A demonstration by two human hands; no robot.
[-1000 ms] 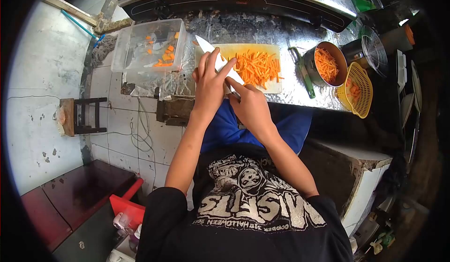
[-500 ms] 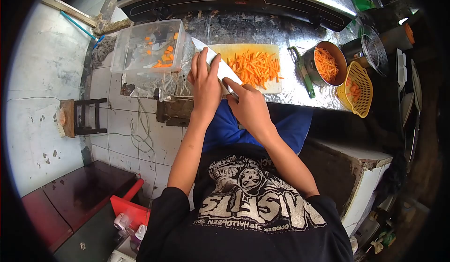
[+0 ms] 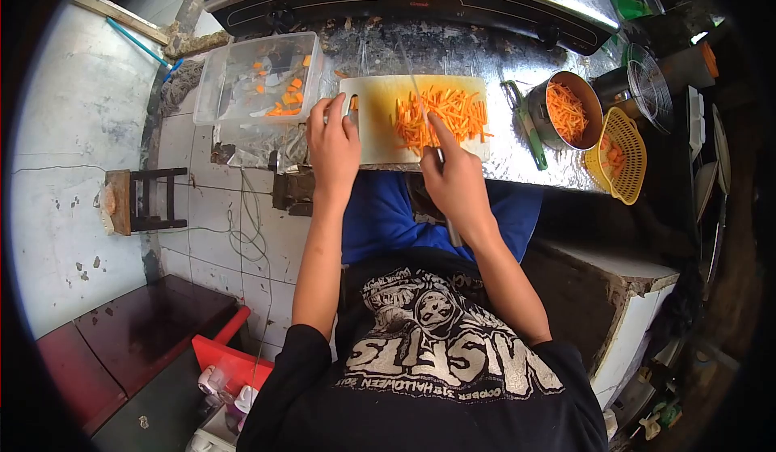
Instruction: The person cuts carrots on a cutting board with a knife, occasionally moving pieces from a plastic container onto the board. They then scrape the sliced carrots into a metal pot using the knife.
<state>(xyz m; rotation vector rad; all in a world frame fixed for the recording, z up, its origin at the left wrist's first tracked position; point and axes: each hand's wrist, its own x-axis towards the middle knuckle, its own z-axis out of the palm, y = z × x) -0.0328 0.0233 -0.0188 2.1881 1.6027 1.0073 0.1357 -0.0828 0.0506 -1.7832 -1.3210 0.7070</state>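
My right hand (image 3: 457,179) is closed around the handle of a kitchen knife (image 3: 414,78), whose thin blade stands edge-on over the carrot strips. Its index finger lies along the blade's spine. My left hand (image 3: 333,151) holds the left edge of the white cutting board (image 3: 373,138), fingertips beside the slot at its upper corner. A heap of cut carrot strips (image 3: 453,112) covers the board's right half. A few orange bits show in the slot and just beyond the board.
Left of the board stands a clear plastic box (image 3: 242,116) with carrot pieces. To the right lie a green-handled peeler-like tool (image 3: 529,133), a pot (image 3: 594,112) of carrot strips and a yellow basket (image 3: 632,165) with carrot pieces. A black stove (image 3: 339,9) borders the counter's back.
The left hand has left the blade and moved to the board's left edge. My right hand has carried the knife right, turning its blade from slanted and broadside to nearly straight and edge-on.
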